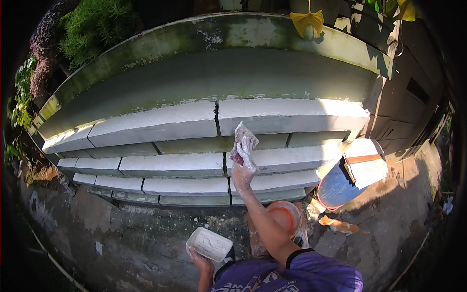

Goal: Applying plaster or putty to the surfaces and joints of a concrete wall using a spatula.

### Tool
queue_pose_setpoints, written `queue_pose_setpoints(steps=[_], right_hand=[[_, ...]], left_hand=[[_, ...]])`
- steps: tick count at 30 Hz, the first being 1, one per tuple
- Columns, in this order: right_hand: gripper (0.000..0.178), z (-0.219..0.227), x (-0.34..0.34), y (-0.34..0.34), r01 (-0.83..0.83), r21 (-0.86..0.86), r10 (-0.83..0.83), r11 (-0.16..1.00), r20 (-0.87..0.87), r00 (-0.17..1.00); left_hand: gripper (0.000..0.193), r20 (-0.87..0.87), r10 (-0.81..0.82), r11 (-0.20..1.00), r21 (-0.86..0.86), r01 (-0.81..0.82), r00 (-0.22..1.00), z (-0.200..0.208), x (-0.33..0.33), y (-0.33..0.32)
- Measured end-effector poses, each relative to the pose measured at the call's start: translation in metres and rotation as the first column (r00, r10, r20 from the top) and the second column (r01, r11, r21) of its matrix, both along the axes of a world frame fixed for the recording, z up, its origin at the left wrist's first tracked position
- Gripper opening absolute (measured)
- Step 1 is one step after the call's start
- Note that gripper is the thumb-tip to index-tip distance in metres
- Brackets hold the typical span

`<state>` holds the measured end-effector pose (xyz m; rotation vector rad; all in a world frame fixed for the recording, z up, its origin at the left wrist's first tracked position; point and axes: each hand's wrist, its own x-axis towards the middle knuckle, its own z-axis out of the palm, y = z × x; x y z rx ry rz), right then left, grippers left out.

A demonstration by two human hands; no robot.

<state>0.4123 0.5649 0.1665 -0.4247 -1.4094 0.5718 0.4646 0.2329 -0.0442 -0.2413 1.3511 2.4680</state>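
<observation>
My left hand point(200, 261), low in the picture, grips the side of a white rectangular tub point(212, 244) with whitish material inside. My right hand point(242, 176), dusted white, reaches forward and is closed around a crumpled, white-smeared cloth point(245, 144). That cloth is in front of the gap between two pale blocks on the stepped wall. Long whitish blocks point(180, 163) run in stacked rows, with dark vertical gaps between them. Whether the cloth touches the blocks I cannot tell.
An orange bucket point(286, 217) stands beneath my right forearm. To the right are a blue basin point(338, 187) with a pale board point(366, 163) over it and an orange-and-white cat point(339, 225). A mossy ledge point(258, 30) tops the wall, with a green plant point(97, 31) at upper left.
</observation>
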Motion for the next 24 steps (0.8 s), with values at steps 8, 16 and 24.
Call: queue_pose_setpoints(steps=[8, 16, 24], right_hand=[[0.028, -0.001, 0.039, -0.085, -0.325, -0.519, 0.569, 0.791, 0.426, 0.704], [0.040, -0.004, 0.114, -0.110, -0.289, -0.468, 0.544, 0.835, 0.624, 0.560], [0.040, -0.023, 0.151, -0.099, -0.218, -0.490, 0.525, 0.844, 0.673, 0.521]], left_hand=[[0.046, 0.053, -0.052, 0.984, 0.173, 0.042, 0.997, 0.032, -0.014, 0.020], [0.045, -0.022, -0.052, 0.990, 0.127, 0.054, 0.998, 0.059, -0.021, 0.073], [0.042, -0.161, -0.215, 0.976, 0.007, 0.219, 0.963, 0.072, 0.004, 0.120]])
